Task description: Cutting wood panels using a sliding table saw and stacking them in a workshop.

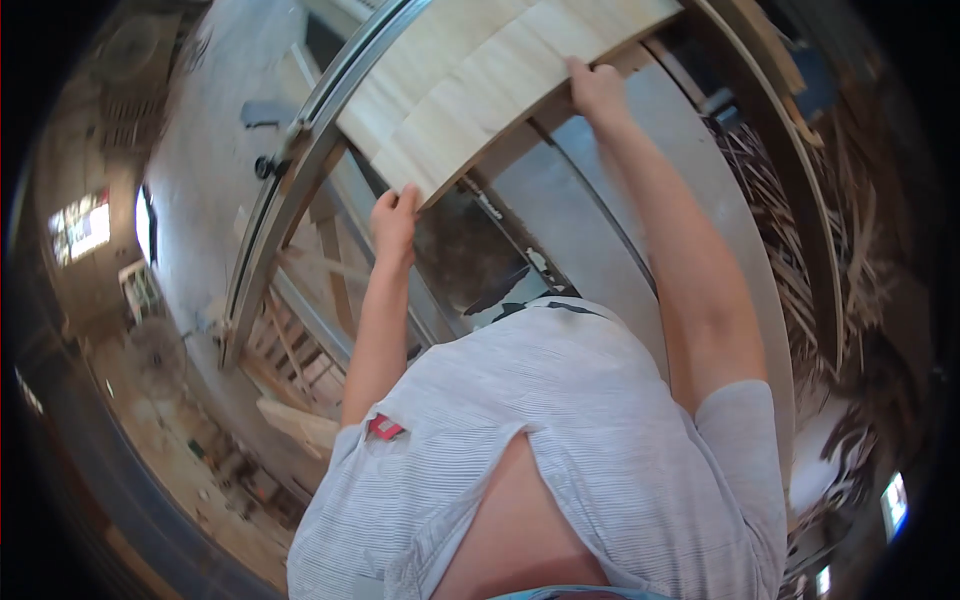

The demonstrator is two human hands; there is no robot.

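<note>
A wide, pale wooden panel [490, 85] made of joined strips lies across the top of a machine table [640, 150]. At its near left corner my left hand [395, 222] grips the edge, thumb on top and the other fingers mostly out of sight. Farther right along the same near edge, my right hand [598, 92] holds the panel, with the thumb pointing up and the fingers curled at the rim. Both arms reach forward. The panel's far edge runs out of the top of the picture.
A metal rail [340, 85] runs along the left of the table, with a dark knob [264, 167] on it. Thin wood offcuts [790, 230] are heaped at the right, beyond a curved beam [800, 170]. Wooden pieces [300, 340] lie low on the left. A fan [155, 345] stands farther off.
</note>
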